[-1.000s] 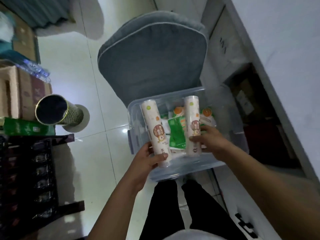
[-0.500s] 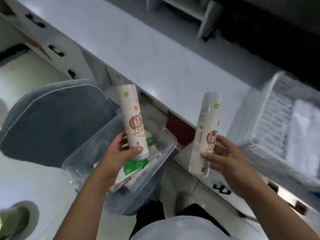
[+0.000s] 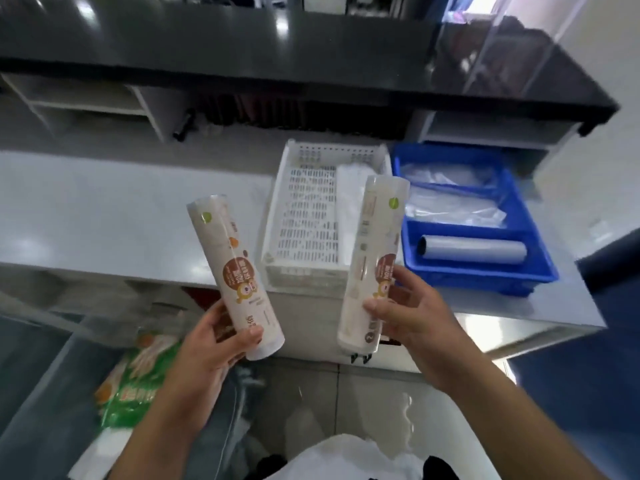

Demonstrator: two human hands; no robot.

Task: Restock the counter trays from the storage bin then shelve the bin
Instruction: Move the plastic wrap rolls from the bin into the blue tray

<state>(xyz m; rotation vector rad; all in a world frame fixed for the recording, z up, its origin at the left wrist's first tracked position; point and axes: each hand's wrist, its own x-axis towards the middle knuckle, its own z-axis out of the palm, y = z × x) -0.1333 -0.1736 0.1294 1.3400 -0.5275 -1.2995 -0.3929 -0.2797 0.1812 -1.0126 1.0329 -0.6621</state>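
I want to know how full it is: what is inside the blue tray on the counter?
The blue tray holds a grey roll in its near compartment and clear plastic bags behind it. What lies under the bags is covered.

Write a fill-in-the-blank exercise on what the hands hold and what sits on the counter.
1. Each hand grips one wrapped ____.
2. The left hand and the right hand hold theirs in front of the ____ perforated tray.
3. The grey roll lies in the ____ tray.

Missing words: roll; white; blue
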